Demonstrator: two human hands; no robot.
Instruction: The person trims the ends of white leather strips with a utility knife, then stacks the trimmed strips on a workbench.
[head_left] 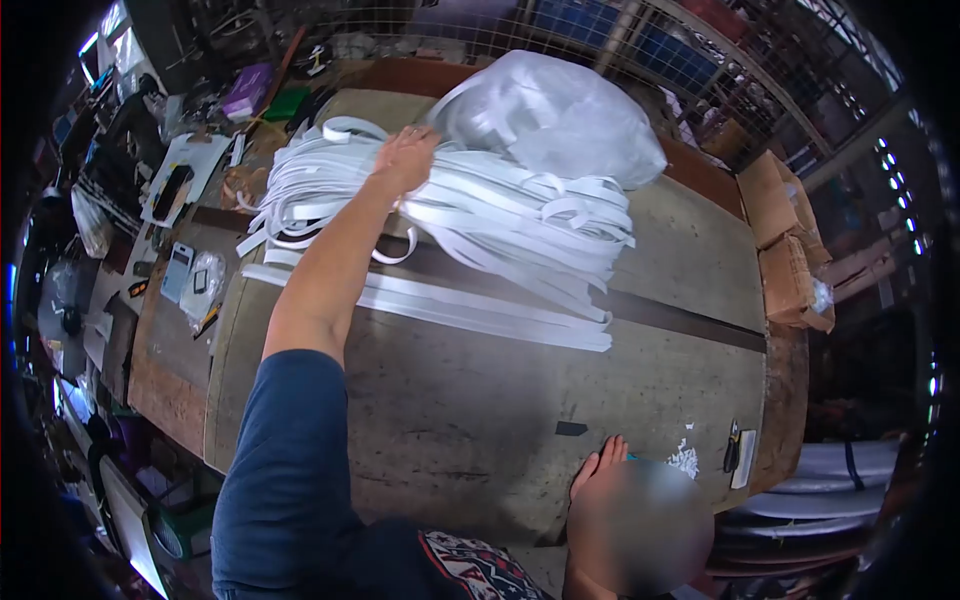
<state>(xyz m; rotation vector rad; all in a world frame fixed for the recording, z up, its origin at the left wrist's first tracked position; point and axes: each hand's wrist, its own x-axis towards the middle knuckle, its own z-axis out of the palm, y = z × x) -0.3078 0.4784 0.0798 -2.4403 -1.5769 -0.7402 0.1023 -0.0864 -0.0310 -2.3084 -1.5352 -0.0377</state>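
A thick bundle of long white flat strips (500,205) lies across the far half of the table, with some ends curled into loops. My left hand (405,160) reaches over the bundle's upper edge. Its fingers look closed on a white strip that rises beside the plastic bag, though the fingertips are slightly blurred. In front of the bundle, a few straight white strips (480,312) lie side by side. My right hand (601,466) rests flat near the table's front edge, fingers stretched out. A blurred round patch covers its wrist side. Small white pieces (683,460) lie just right of it.
A large translucent plastic bag (560,115) stands behind the bundle. Black-handled pliers (732,448) and a small dark flat piece (571,429) lie on the table (450,400). Cardboard boxes (785,240) stand at the right edge. A calculator (177,272) sits at the left.
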